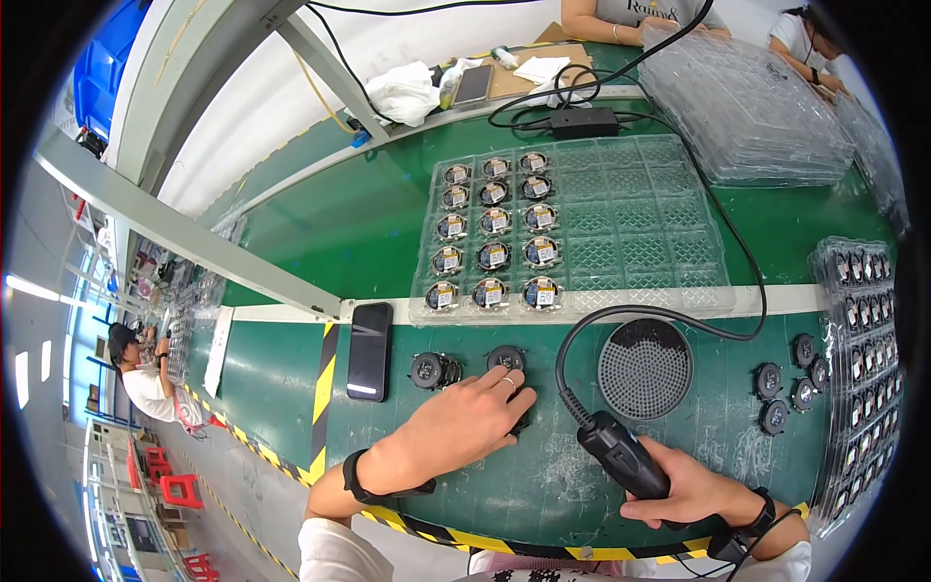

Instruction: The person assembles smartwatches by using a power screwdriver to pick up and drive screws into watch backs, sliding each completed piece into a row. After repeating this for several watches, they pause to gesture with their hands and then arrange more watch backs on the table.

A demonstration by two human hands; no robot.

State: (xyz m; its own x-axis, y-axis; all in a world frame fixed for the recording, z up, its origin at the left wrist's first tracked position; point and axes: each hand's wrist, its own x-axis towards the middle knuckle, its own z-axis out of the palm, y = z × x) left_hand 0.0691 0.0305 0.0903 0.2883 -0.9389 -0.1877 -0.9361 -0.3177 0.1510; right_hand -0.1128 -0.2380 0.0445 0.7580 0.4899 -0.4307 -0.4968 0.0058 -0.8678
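My left hand (465,417) reaches over the green bench with its fingers curled down around a round black watch case; the fingers hide most of it. Just beyond the fingertips sits another watch case (505,358), and a small stack of cases (433,370) stands left of it. In my right hand (685,482), at the lower right, is a black electric screwdriver (624,453). Its thick cord leaves the far end and loops up over the bench; the working tip is hidden. A round dark perforated disc (645,370) lies beyond the tool.
A clear tray (640,223) at the back holds several watch parts in its left columns. Loose watch cases (773,417) lie right, beside stacked filled trays (857,369). A phone (369,351) lies left. Empty trays (747,107) are stacked at back right, with people beyond. A metal post (194,233) stands left.
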